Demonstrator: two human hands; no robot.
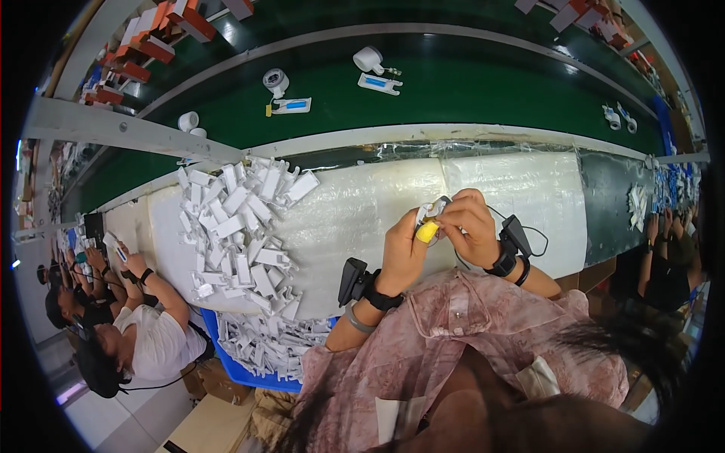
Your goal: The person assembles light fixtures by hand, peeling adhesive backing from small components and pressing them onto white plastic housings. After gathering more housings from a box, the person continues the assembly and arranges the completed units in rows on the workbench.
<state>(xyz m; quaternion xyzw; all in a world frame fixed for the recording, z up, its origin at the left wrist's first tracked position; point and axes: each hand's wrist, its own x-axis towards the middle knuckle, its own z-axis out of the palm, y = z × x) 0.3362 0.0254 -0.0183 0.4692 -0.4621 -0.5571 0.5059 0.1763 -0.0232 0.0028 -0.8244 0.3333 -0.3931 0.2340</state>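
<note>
Both hands meet above the work table, close in front of my chest. My left hand (402,249) is closed on a small white plastic part (429,211), holding it from the left. My right hand (472,226) pinches the same part from the right, its fingertips covering much of it. A bright yellow piece (427,231) shows at the left thumb; whether it covers the thumb or belongs to the part, I cannot tell. To the left of my hands lies a big heap of white plastic housings (238,219).
A blue bin (245,374) full of similar white housings stands below the table's edge. Beyond the table runs a green conveyor (468,98) carrying white round-headed units with blue cells (294,105). A metal post (128,124) crosses at left. Co-workers sit on both sides.
</note>
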